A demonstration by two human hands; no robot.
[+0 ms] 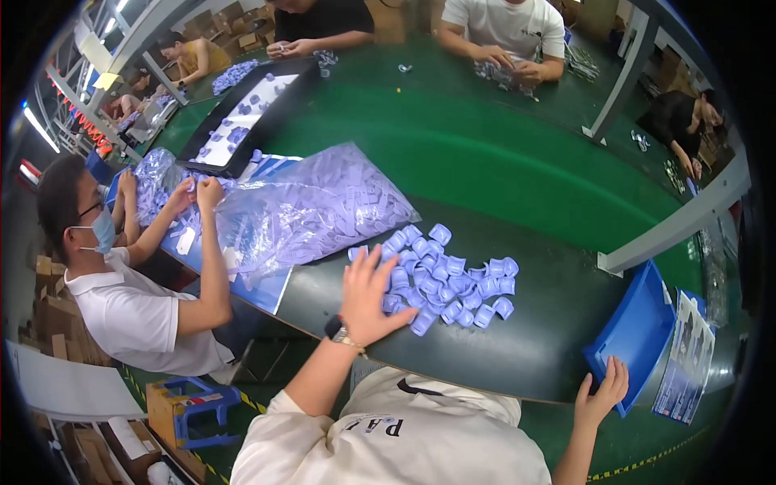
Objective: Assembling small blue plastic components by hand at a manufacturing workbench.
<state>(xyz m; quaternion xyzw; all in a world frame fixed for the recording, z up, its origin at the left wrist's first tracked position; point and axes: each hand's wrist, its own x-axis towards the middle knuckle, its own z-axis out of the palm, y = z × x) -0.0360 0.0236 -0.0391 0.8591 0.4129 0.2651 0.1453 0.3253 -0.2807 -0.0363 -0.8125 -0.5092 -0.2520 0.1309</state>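
Observation:
A loose heap of small curved lavender plastic parts (449, 279) lies on the dark green table in front of me. My left hand (369, 295) is spread over the heap's left edge, fingers apart, with nothing gripped. Off to the right, my right hand (604, 392) rests by the near rim of a shallow blue plastic bin (634, 323), its fingers stretched out. No parts show inside the bin. Beyond my left hand lies a large clear plastic bag (323, 210) full of similar lavender parts.
A co-worker (133, 275) sits at my left, handling lavender parts. A black tray (250, 113) with scattered parts stands beyond. Printed sheets (685, 360) lie right of the bin. A grey metal post (679, 218) rises from the table behind it. More people work across the table.

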